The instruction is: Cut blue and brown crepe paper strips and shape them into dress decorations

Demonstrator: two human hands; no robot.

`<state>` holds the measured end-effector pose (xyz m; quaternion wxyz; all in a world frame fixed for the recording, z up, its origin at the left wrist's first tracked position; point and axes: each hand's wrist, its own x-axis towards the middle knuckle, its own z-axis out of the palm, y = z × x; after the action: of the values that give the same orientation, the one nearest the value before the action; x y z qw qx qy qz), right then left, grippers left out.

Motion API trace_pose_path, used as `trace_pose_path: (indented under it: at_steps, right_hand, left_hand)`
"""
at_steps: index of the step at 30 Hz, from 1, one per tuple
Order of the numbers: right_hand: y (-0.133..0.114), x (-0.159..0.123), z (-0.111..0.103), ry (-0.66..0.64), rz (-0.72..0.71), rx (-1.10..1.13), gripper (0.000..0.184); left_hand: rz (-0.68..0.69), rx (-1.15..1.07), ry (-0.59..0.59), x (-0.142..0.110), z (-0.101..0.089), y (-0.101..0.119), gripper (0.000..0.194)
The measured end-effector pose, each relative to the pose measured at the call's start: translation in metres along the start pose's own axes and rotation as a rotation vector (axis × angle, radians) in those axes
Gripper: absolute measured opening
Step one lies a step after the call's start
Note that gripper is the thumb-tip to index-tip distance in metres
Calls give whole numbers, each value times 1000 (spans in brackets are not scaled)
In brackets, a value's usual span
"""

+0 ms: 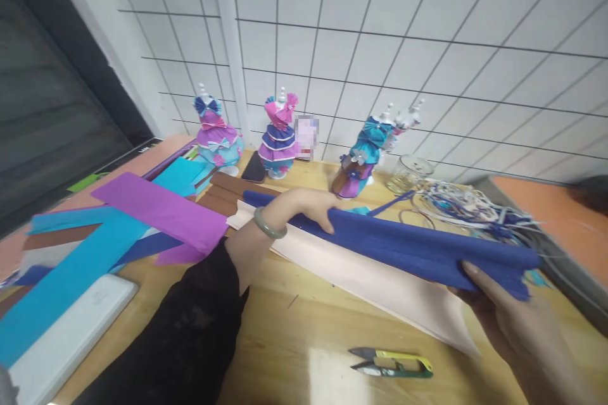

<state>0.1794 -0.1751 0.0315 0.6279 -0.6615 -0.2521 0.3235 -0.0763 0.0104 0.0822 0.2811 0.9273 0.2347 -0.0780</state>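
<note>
A long folded strip of dark blue crepe paper (403,243) lies across the wooden table, over a pale pink folded strip (375,285). My left hand (304,209), with a green bangle on its wrist, grips the blue strip near its left part, fingers curled over it. My right hand (513,316) pinches the right end of the same blue strip, thumb on top. A pair of yellow-handled thread snips (392,362) lies on the table in front of the strips.
Purple (161,209), teal (61,285) and brown paper strips lie at the left beside a white flat box (71,335). Three small dress mannequins (216,136) (278,136) (365,155) stand at the back before a wire grid. A glass jar (411,174) and tangled cords (475,209) sit at the right.
</note>
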Motion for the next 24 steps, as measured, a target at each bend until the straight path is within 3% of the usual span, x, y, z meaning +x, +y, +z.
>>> trace_pose_path:
  at_steps: [3,7,11,14,17,20,22,24]
  right_hand:
    - [13,3,-22,4,87,124,36]
    - [22,1,-46,20,196,195,34]
    - [27,-3,-60,-40,319,165,29]
    - [30,-5,-66,-91,320,49,31]
    - [34,-6,-73,-89,260,-163,43]
    - [38,-4,-85,-8,88,-495,59]
    - [41,-3,-92,63,-102,-768,57]
    - [43,-2,-94,69,-297,-958,49]
  left_hand:
    - [-81,112,-14,4,-2,-15,36]
    - [-6,101,165,-5,-11,-8,35]
    - [45,97,192,-23,-19,8,41]
    - [33,105,133,-15,-13,6,43]
    - [-23,138,3,10,7,-1,42]
    - [-126,302,105,33,28,2,31]
    - [-55,328,192,40,39,10,25]
    - [74,266,201,42,47,19,24]
